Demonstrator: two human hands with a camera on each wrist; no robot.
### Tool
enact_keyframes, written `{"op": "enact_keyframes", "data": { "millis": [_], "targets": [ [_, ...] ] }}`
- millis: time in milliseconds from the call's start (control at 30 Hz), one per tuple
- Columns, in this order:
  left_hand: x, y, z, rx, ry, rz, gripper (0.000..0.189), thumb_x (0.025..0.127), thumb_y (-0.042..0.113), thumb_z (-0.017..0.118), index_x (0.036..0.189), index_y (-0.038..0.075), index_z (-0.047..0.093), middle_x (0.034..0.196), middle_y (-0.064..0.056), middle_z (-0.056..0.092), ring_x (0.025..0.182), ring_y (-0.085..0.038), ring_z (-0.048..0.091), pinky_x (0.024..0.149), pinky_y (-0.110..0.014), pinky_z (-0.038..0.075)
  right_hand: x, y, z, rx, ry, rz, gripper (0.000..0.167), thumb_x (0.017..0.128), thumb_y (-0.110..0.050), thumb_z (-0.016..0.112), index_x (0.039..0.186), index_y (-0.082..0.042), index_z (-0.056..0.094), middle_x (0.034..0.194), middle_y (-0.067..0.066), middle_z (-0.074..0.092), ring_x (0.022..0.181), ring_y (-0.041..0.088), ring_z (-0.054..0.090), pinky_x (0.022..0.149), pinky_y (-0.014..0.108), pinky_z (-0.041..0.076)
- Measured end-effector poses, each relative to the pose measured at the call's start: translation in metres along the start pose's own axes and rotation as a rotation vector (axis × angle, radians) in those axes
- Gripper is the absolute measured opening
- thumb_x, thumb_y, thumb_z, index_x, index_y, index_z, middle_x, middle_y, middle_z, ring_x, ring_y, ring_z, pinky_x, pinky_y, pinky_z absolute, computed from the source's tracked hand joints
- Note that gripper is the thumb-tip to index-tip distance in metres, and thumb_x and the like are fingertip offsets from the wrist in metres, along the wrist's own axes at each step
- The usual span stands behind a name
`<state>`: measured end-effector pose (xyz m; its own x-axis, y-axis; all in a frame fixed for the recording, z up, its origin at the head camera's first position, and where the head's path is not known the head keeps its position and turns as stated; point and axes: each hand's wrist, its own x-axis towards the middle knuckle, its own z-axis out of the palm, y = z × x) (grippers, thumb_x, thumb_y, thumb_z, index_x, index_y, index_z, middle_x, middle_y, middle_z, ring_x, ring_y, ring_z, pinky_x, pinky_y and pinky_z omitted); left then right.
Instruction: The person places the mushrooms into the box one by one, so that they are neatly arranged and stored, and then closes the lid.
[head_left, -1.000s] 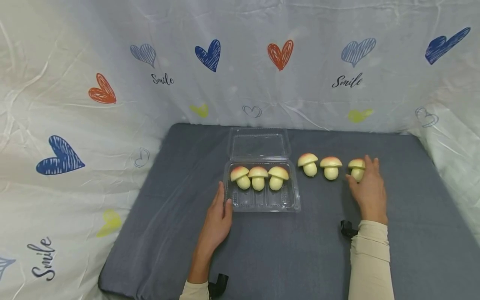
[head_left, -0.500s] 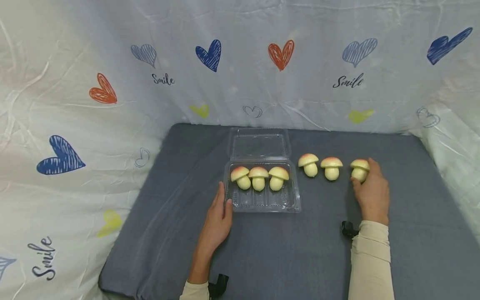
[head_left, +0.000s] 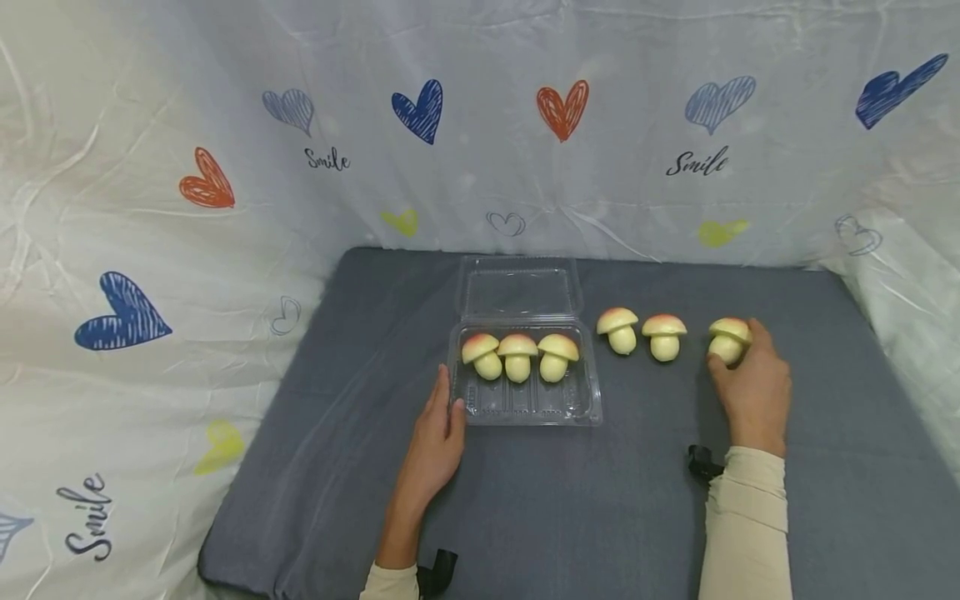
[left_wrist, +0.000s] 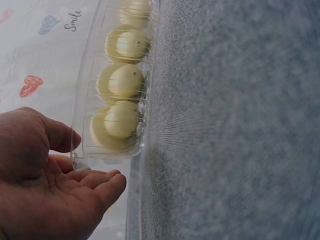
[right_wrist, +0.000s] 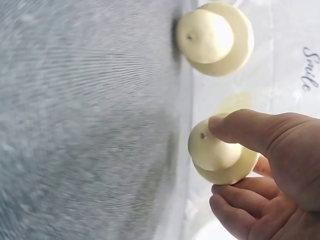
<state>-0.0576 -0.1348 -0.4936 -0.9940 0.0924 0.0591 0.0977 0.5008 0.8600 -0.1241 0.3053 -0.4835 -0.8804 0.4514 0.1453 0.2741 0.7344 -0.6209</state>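
My right hand (head_left: 753,392) pinches a toy mushroom (head_left: 729,340) with a yellow, reddish-topped cap and pale stem. In the right wrist view its thumb (right_wrist: 240,129) presses the stem while the fingers lie against the cap, close over the cloth. Two like mushrooms stand to its left, one nearer (head_left: 663,337) and one farther (head_left: 618,330). My left hand (head_left: 435,437) touches the left side of a clear plastic clamshell container (head_left: 525,412), its fingers relaxed and thumb at the rim. Three mushrooms (head_left: 517,357) sit side by side inside, seen through the wall in the left wrist view.
The container's lid (head_left: 517,287) lies folded back behind it. Dark grey cloth (head_left: 570,517) covers the table surface. A white curtain (head_left: 480,175) printed with hearts and "Smile" hangs at the back and sides.
My right hand has closed on the rightmost mushroom and shifted it right, away from the other two. My left hand and the container have stayed where they were.
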Motion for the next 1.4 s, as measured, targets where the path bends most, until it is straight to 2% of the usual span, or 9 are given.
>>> {"op": "enact_keyframes", "data": {
  "millis": [333,800,967,1200,1400],
  "targets": [
    [0.001,0.002,0.000,-0.002,-0.009,-0.003,0.065,0.117,0.022,0.043,0.170,0.005,0.009,0.176,-0.015,0.011,0.161,-0.028,0.017,0.126,-0.058,0.025,-0.011,-0.017,-0.015,0.031,0.040,-0.021,0.079,0.100,-0.017,0.072,0.167,-0.010,0.033,0.147,0.035,0.055,0.117,0.064,0.056,0.098,0.074,0.042],
    [0.002,0.003,-0.001,0.007,-0.011,-0.001,0.065,0.117,0.021,0.043,0.170,0.004,0.009,0.176,-0.015,0.011,0.161,-0.029,0.015,0.127,-0.057,0.023,-0.026,-0.040,-0.027,0.039,0.060,-0.088,0.079,0.100,-0.021,0.074,0.168,-0.014,0.034,0.152,0.029,0.053,0.109,0.066,0.058,0.093,0.076,0.043],
    [0.002,0.001,0.000,0.013,-0.012,-0.002,0.065,0.117,0.022,0.043,0.170,0.004,0.009,0.176,-0.015,0.011,0.161,-0.030,0.015,0.126,-0.058,0.023,-0.033,-0.052,-0.029,0.040,0.086,-0.155,0.078,0.098,-0.020,0.077,0.165,-0.011,0.038,0.150,0.028,0.056,0.105,0.065,0.059,0.090,0.074,0.045],
    [0.000,0.002,0.000,0.006,-0.004,0.001,0.065,0.117,0.022,0.043,0.170,0.004,0.011,0.176,-0.014,0.012,0.161,-0.028,0.017,0.126,-0.057,0.025,-0.046,-0.072,-0.027,0.069,0.090,-0.241,0.078,0.096,-0.017,0.079,0.164,-0.012,0.040,0.151,0.025,0.057,0.112,0.060,0.061,0.091,0.072,0.047],
    [0.002,0.001,0.001,0.017,0.002,0.007,0.064,0.117,0.021,0.043,0.169,0.002,0.011,0.176,-0.017,0.012,0.161,-0.030,0.016,0.126,-0.059,0.024,-0.056,-0.085,-0.018,0.098,0.077,-0.313,0.080,0.095,-0.014,0.081,0.164,-0.012,0.041,0.152,0.024,0.057,0.100,0.061,0.064,0.080,0.071,0.049]
  ]
}}
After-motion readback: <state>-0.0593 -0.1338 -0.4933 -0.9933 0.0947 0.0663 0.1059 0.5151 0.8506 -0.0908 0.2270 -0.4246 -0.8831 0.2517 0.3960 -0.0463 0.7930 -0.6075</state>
